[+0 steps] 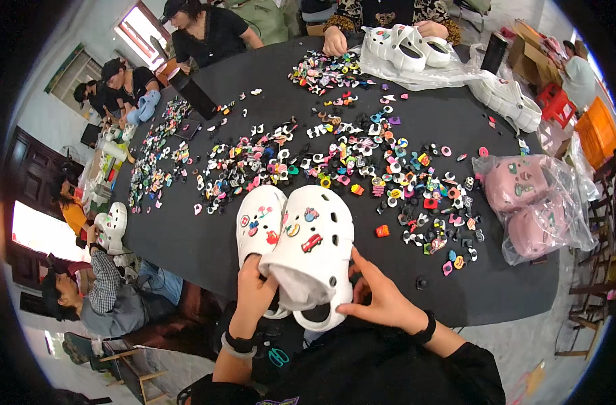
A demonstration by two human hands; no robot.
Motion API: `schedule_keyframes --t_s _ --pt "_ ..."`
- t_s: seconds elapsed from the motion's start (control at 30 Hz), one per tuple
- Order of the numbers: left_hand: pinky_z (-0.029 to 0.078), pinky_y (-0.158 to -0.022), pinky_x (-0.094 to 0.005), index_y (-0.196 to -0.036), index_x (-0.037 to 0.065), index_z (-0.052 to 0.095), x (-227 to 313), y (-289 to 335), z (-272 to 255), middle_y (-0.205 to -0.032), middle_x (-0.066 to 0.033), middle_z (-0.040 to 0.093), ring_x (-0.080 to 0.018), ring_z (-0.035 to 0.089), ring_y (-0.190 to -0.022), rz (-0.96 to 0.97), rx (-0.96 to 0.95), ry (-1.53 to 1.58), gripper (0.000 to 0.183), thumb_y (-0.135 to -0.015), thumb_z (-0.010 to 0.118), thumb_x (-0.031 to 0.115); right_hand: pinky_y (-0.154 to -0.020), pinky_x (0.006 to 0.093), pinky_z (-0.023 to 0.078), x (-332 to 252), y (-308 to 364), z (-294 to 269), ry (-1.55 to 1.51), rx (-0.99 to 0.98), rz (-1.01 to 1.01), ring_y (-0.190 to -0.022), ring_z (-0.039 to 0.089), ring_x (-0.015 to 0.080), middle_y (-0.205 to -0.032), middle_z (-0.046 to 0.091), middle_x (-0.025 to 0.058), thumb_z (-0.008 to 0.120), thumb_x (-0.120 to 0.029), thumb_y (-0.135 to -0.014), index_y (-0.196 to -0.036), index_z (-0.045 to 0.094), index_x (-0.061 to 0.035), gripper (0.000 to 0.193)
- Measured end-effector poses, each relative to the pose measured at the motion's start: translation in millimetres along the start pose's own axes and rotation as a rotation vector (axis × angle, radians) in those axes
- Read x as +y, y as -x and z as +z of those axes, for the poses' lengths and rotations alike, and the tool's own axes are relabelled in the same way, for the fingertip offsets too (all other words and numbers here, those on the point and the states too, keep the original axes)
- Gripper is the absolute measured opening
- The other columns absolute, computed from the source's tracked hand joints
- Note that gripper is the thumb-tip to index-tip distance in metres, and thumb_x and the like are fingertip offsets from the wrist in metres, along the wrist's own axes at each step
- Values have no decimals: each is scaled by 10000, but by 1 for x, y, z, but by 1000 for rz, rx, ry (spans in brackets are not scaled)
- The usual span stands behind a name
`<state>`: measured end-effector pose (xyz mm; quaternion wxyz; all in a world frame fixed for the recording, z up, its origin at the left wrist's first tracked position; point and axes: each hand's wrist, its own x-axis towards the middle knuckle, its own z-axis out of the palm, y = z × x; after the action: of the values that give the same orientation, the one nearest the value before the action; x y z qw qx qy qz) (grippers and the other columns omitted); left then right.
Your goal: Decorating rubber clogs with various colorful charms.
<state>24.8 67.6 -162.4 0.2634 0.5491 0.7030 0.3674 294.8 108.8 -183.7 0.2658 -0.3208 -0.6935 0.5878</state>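
A pair of white foam clogs with holes is held up over the near edge of the table, toes pointing away from me. The right clog (319,223) carries several charms, one of them a red car, and has white stuffing in its opening. Partly behind it, the left clog (259,216) bears a cherry charm and other small ones. My left hand (253,293) grips the pair where the two clogs meet, its fingertips partly hidden. My right hand (382,297) is closed on the right clog's side near the heel strap (321,322), thumb and fingers against the foam.
Loose colourful shoe charms (254,162) spread across the dark table (180,246). Pink clogs in a clear bag (534,202) lie at right. White clogs (402,50) on plastic, and another white clog (507,101), are at the far side. Co-workers sit around the table; a black cylinder (193,94) stands far left.
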Motion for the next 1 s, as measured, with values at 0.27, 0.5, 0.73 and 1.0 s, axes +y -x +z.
schedule_keyframes --t_s 0.27,0.5,0.73,1.0 --pt "493 -907 -375 -1055 14 721 35 10 -58 -1131 -163 668 -271 624 -1052 441 -2 -232 285 -776 688 62 -736 378 538 -13 28 -20 273 -277 -256 -824 672 274 -1074 655 134 643 -311 -909 -1364 477 -60 546" --pt "450 -880 -396 -909 49 691 37 -22 -82 -986 -70 689 -314 570 -962 511 -353 -350 332 -646 559 -106 -736 332 530 -33 35 -49 143 -88 -151 -804 672 210 -968 693 82 654 -134 -887 -1209 621 -66 330" --pt "466 -904 -381 -955 10 701 14 -83 -82 -963 -83 694 -279 582 -1004 492 -721 -184 235 -727 650 -12 -742 319 528 -28 39 -34 34 -73 -94 -829 671 193 -969 687 87 651 -84 -883 -1197 627 -51 317" --pt "370 -1075 -398 -1185 86 669 13 -86 -82 -1305 -88 589 -285 486 -1249 444 -362 -310 470 -721 699 17 -755 333 534 -21 27 -17 271 -16 -96 -851 677 232 -976 678 101 659 -67 -861 -1137 635 -41 278"
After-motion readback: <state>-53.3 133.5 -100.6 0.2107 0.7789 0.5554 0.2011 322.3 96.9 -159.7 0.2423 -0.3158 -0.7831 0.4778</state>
